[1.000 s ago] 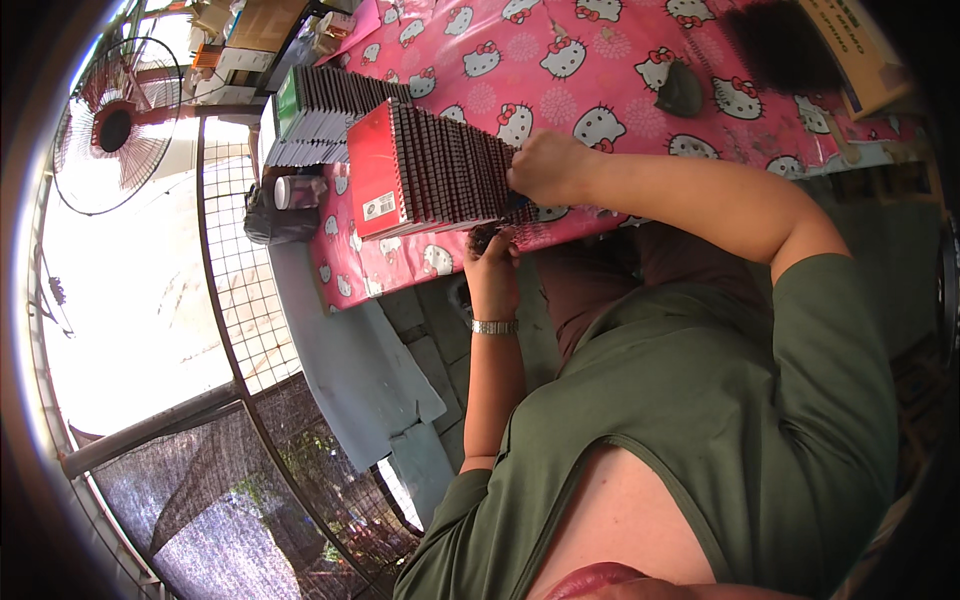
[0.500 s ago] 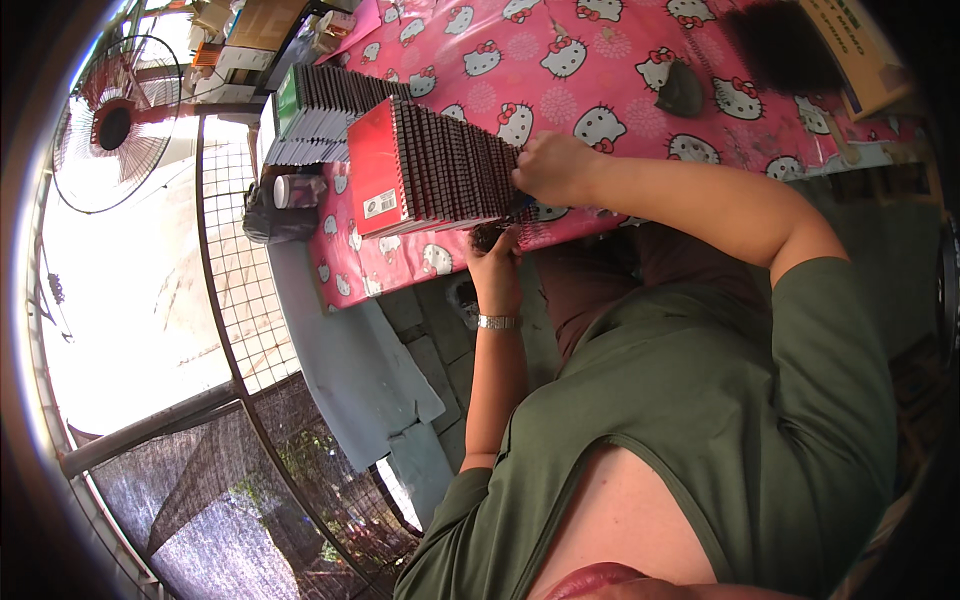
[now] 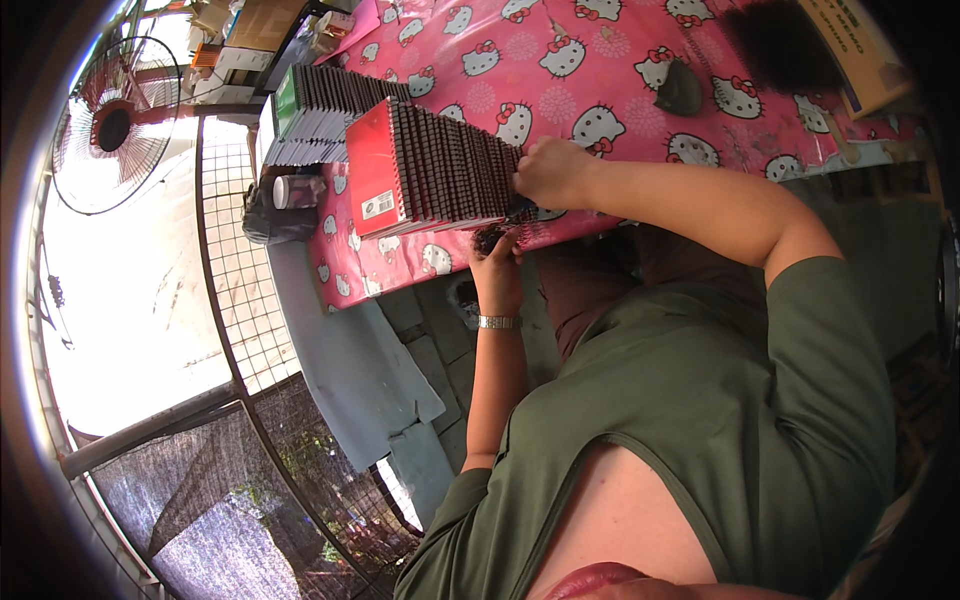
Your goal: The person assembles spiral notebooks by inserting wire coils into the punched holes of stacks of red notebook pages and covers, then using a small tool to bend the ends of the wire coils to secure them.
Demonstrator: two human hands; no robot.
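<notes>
A row of red spiral notebooks (image 3: 372,180), their black coil bindings facing up and toward me, stands near the table's front edge. At its right end is my right hand (image 3: 557,172), fingers curled closed against the last bindings. Something small and dark shows under those fingers, too hidden to name. Just below the row, at the table edge, my left hand (image 3: 495,270) is closed on a tangled bunch of dark wire coils (image 3: 488,239). The left thumb points up beside the bunch.
Behind the red row stand green-covered spiral notebooks (image 3: 289,103). The pink patterned tablecloth (image 3: 480,98) carries a dark rounded object (image 3: 680,90), a pile of black coils (image 3: 780,48) and a cardboard box (image 3: 862,60). At left are a black bag (image 3: 268,215), a jar (image 3: 295,191) and a fan (image 3: 113,125).
My right hand and forearm have shifted very slightly downward at the end of the notebook row. The left hand stays at the table edge with the coil bunch, barely moved.
</notes>
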